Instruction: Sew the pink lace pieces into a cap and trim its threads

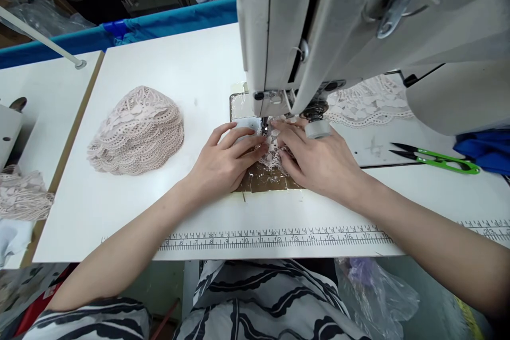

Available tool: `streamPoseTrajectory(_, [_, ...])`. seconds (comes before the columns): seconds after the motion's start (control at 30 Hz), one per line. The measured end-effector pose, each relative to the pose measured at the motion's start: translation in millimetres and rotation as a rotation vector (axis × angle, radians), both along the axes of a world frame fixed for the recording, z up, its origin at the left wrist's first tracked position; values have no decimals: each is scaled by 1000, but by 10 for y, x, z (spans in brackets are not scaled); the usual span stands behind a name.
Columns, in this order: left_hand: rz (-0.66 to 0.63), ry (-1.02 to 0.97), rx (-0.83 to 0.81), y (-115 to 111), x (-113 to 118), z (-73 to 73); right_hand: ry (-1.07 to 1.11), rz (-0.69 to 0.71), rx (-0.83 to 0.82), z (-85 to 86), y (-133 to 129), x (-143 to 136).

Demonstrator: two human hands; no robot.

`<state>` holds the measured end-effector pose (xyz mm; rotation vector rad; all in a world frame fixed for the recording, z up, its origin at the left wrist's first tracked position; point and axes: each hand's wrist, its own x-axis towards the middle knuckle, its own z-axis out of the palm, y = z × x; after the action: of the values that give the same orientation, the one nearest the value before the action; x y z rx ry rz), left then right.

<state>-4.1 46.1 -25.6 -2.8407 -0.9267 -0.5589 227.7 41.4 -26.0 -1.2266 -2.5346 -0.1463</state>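
Note:
A piece of pale pink lace [272, 155] lies bunched under the needle and presser foot [264, 125] of a sewing machine [287, 26]. My left hand [227, 162] is on its left side, with thumb and fingertips closed on the lace edge. From the right, my right hand [314, 156] grips the same lace, its fingers bent close to the presser foot. Part of the lace is hidden under my fingers. Brown tape [255, 183] covers the table just in front of the lace.
A stack of folded lace [137, 133] sits at the left. More lace [370, 98] lies behind the machine's needle area at the right. Green thread snips [442, 162] rest near a blue cloth [486, 150]. A printed ruler [263, 239] runs along the front edge.

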Motion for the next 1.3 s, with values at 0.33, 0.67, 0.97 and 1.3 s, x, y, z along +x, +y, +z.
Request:
streamPoseTrajectory(0.33, [16,162,82,-71,49,75,-23,6,10,22,81,54])
streamPoseTrajectory(0.67, [44,148,95,-112,106,84,-1,1,5,4,92,48])
streamPoseTrajectory(0.97, [50,140,92,-114,121,97,-13,17,17,-3,80,58])
streamPoseTrajectory(1.3, [89,71,135,-82,135,4,47,173,49,40,-7,109])
